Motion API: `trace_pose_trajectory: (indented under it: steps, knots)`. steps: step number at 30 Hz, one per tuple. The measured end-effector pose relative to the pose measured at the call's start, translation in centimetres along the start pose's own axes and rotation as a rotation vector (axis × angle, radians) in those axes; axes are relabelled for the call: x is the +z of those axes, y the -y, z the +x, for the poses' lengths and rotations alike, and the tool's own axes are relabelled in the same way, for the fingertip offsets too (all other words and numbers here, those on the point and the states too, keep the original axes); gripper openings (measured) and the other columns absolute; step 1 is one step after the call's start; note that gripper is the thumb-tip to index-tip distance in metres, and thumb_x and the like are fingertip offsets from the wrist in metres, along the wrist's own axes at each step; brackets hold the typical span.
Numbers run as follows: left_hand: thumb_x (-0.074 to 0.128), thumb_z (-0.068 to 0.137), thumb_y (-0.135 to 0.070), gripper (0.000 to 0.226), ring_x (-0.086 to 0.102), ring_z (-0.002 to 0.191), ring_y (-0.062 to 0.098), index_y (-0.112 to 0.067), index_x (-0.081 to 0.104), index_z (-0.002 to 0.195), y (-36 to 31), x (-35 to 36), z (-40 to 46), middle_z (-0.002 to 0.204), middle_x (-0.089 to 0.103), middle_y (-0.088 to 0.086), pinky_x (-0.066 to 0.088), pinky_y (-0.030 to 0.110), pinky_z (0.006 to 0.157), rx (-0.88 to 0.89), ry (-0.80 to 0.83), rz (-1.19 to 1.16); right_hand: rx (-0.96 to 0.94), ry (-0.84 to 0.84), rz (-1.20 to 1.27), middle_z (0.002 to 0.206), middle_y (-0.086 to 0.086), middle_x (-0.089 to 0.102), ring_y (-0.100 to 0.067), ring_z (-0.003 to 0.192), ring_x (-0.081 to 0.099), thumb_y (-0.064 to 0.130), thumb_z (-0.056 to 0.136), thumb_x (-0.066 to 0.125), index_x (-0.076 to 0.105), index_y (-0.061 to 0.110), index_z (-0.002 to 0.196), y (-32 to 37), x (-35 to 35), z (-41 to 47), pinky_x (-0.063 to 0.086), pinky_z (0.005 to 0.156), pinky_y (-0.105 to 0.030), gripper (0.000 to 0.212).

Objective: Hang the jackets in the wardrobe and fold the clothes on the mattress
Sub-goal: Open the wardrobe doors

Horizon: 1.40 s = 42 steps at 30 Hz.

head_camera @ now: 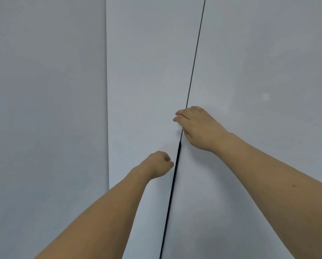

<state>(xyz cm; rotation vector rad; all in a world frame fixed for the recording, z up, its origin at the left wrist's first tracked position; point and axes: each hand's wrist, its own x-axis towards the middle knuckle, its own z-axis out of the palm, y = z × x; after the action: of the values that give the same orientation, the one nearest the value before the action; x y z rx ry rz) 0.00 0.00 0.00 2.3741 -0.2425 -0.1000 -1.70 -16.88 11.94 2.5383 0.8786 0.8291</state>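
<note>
The wardrobe (pixel 249 71) doors stand upright, their dark seam (pixel 172 184) running vertically. The right hand (pixel 199 126) is laid over the seam, fingers (pixel 180 116) loosely curled on the door edge. The left hand (pixel 156 163) is curled beside it; whether anything is gripped cannot be told.

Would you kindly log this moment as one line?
stage: opening pale wardrobe doors | left hand: curled beside seam | right hand: fingers at door edge

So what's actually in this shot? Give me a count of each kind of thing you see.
Hands: 2, the left hand and the right hand, both at the seam
Wardrobe doors: 2, the left door and the right door
Side wall panel: 1
Total: 5
</note>
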Motion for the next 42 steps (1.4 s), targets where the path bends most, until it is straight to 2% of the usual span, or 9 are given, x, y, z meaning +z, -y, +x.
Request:
trace_pose_trajectory:
  steps: [5,10,14,19,22,24,32,38,42]
  knots:
    - [0.048,0.095,-0.038,0.028,0.055,0.076,0.022,-0.011,0.055,0.091,-1.6,4.0,2.5,0.087,0.061,0.002,0.044,0.032,0.064,-0.005,-0.157,0.128,-0.118,-0.058,-0.189,0.15,-0.003,0.04,-0.023,0.143,0.028,0.013,0.098,0.034,0.049,0.014,0.138,-2.3,3.2,1.1,-0.002,0.122,-0.037,0.043]
    - [0.04,0.094,-0.024,0.027,0.034,0.052,0.019,-0.016,0.029,0.07,-1.0,6.2,4.3,0.064,0.041,-0.001,0.024,0.031,0.048,0.08,-0.404,0.313,-0.196,-0.171,-0.402,0.136,-0.004,0.053,-0.027,0.137,0.04,0.01,0.091,0.042,0.062,0.014,0.12,-3.1,5.6,1.5,0.016,0.121,-0.048,0.035]
    - [0.044,0.089,-0.021,0.029,0.028,0.049,0.016,-0.018,0.026,0.066,-1.3,7.0,4.5,0.06,0.038,-0.002,0.019,0.031,0.047,0.04,-0.48,0.261,-0.209,-0.189,-0.429,0.138,-0.005,0.05,-0.027,0.139,0.037,0.012,0.093,0.042,0.063,0.018,0.119,-2.9,5.7,1.7,0.014,0.122,-0.049,0.034]
    - [0.045,0.087,-0.022,0.027,0.031,0.049,0.016,-0.017,0.031,0.065,-1.7,6.6,3.4,0.059,0.04,-0.002,0.021,0.031,0.047,0.0,-0.466,0.252,-0.161,-0.042,-0.424,0.146,-0.008,0.042,-0.029,0.144,0.024,0.016,0.1,0.029,0.064,0.018,0.116,-1.9,4.4,1.3,-0.009,0.121,-0.048,0.038]
    - [0.047,0.085,-0.022,0.025,0.031,0.05,0.018,-0.015,0.033,0.065,-1.5,6.1,1.7,0.059,0.041,-0.001,0.023,0.03,0.047,-0.01,-0.461,0.208,-0.187,-0.111,-0.422,0.111,-0.004,0.063,-0.028,0.132,0.043,0.015,0.097,0.038,0.07,0.014,0.09,-0.7,3.3,0.8,0.01,0.122,-0.05,0.033]
    - [0.047,0.083,-0.02,0.024,0.03,0.051,0.019,-0.014,0.033,0.065,-1.2,5.8,0.0,0.059,0.039,0.0,0.023,0.029,0.047,-0.012,-0.446,0.137,-0.19,-0.146,-0.428,0.094,0.0,0.061,-0.027,0.123,0.05,0.016,0.096,0.04,0.069,0.015,0.084,0.5,2.4,0.4,0.013,0.122,-0.049,0.031]
    - [0.05,0.079,-0.018,0.02,0.029,0.056,0.018,-0.012,0.035,0.067,1.2,5.6,-7.7,0.06,0.036,0.0,0.026,0.029,0.052,0.07,-0.389,-0.26,-0.239,-0.27,-0.461,0.078,0.001,0.056,-0.024,0.102,0.059,0.016,0.091,0.047,0.065,0.014,0.07,6.4,-2.4,-2.5,0.027,0.118,-0.048,0.028]
    - [0.054,0.079,-0.027,0.022,0.037,0.058,0.018,-0.017,0.035,0.075,1.5,4.8,-13.2,0.068,0.045,-0.002,0.031,0.028,0.052,0.101,-0.285,-0.234,-0.195,-0.163,-0.484,0.085,0.0,0.059,-0.025,0.11,0.057,0.026,0.097,0.043,0.068,0.013,0.078,10.4,-6.6,-5.5,0.023,0.12,-0.049,0.034]
    - [0.056,0.078,-0.035,0.021,0.048,0.061,0.016,-0.015,0.051,0.084,1.3,4.6,-18.1,0.075,0.059,-0.002,0.04,0.028,0.054,0.098,-0.208,-0.195,-0.21,-0.149,-0.5,0.084,0.005,0.058,-0.022,0.11,0.056,0.026,0.099,0.042,0.069,0.017,0.082,12.2,-9.4,-8.5,0.02,0.121,-0.047,0.033]
